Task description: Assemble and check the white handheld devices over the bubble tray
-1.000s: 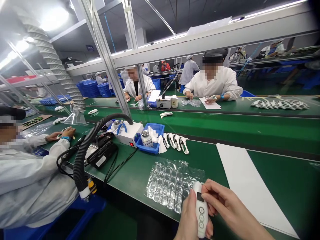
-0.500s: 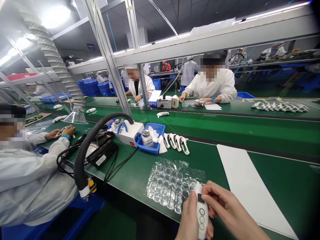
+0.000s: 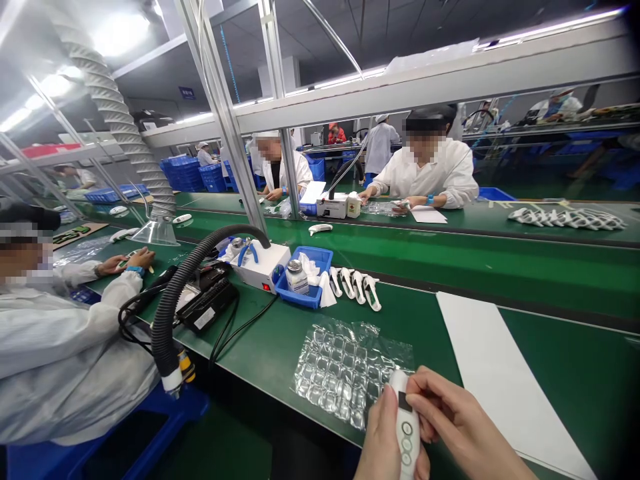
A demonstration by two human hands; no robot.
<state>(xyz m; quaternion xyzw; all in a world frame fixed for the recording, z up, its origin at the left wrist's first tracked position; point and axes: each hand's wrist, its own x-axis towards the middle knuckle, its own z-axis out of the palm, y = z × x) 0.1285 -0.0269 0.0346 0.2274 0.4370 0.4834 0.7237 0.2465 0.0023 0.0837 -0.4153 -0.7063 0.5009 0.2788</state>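
Observation:
My left hand (image 3: 384, 430) is closed around a white handheld device (image 3: 406, 427) with a small dark display and round buttons down its face. The device is tilted upright, buttons toward me. Beside the display, my right hand (image 3: 447, 410) has its thumb and forefinger pinched together against the device's upper right side. Whatever lies between those fingertips, if anything, is too small to make out. Just behind my hands, a clear plastic blister sheet (image 3: 333, 370) with rows of pockets lies on the green bench (image 3: 255, 360).
White paper (image 3: 505, 373) lies to the right. Curved white shells (image 3: 357, 287) stand beside a blue tray (image 3: 303, 300) holding a bottle (image 3: 297, 277). A black hose (image 3: 167, 300) arches from a white box (image 3: 260, 267). A co-worker's sleeve (image 3: 80, 333) is at left; a conveyor (image 3: 425, 257) runs behind.
The view has shifted slightly. On the conveyor, a white shell has moved a little left against its surroundings. My hands keep nearly the same grip and pinch.

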